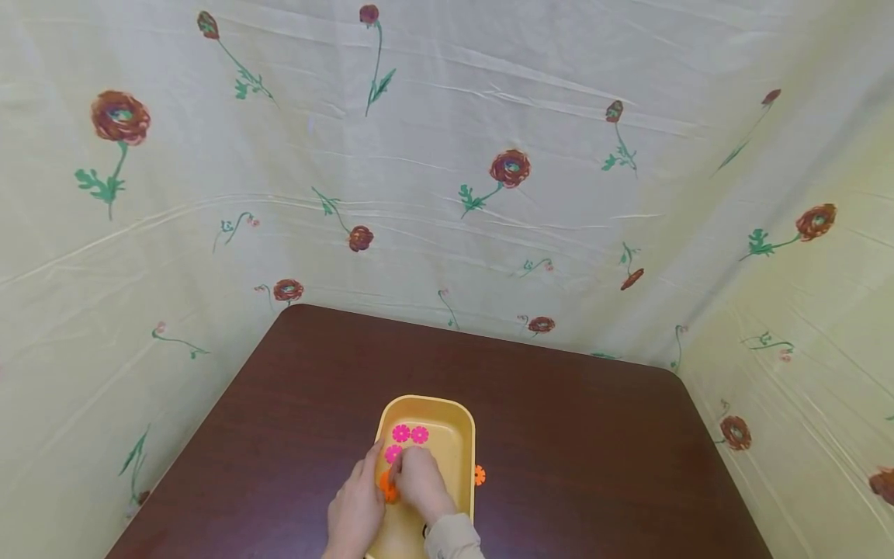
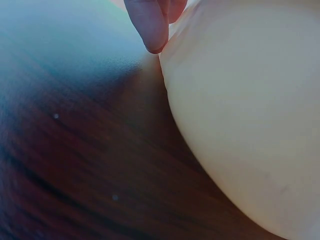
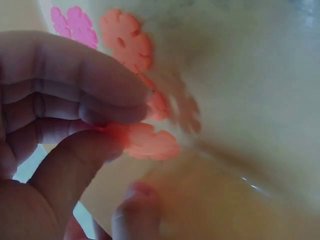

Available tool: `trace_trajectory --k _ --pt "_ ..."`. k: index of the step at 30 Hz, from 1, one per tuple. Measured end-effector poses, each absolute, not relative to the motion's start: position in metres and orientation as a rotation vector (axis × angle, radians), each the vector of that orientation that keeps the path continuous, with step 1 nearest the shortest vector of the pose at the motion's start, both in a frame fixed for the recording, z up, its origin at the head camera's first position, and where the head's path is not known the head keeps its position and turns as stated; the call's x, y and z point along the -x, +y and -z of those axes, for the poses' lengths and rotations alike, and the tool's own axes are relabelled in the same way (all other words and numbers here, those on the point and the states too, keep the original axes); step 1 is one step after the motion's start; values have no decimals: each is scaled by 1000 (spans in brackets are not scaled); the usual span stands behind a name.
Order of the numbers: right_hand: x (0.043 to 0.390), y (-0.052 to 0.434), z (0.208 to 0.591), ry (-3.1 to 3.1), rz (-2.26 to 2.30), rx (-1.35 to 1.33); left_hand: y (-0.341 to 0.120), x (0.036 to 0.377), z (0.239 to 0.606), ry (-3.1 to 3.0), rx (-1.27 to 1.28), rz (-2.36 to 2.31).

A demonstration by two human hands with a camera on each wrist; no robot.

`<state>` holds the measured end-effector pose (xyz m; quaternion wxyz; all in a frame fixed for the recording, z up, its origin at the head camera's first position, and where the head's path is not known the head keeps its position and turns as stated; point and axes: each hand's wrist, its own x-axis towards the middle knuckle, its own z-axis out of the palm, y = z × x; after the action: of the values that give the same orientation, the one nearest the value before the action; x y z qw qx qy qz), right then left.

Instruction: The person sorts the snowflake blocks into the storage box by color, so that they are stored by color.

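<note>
A yellow tray point(image 1: 462, 435) sits on the dark wooden table point(image 1: 594, 450), with three pink flower discs point(image 1: 410, 434) at its far end. My right hand point(image 1: 398, 475) reaches into the tray and pinches an orange flower disc point(image 3: 150, 142) between thumb and fingers. More orange discs point(image 3: 125, 40) lie just beyond it on the tray floor. My left hand point(image 1: 372, 468) holds the tray's left rim, one fingertip point(image 2: 150, 30) pressed against the outer wall of the tray point(image 2: 240, 125).
One orange disc point(image 1: 479, 475) lies on the table just right of the tray. A flower-printed cloth point(image 1: 447, 194) hangs behind and on both sides of the table. Bare tabletop point(image 2: 75, 150) spreads left, right and beyond the tray.
</note>
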<state>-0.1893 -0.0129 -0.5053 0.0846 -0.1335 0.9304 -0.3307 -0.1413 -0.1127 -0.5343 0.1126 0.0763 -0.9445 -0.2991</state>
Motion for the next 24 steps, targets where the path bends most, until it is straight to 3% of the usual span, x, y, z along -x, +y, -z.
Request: trace_trajectory --k 24 --pt "177 -17 520 2806 857 474 -113 141 534 -2781 -224 884"
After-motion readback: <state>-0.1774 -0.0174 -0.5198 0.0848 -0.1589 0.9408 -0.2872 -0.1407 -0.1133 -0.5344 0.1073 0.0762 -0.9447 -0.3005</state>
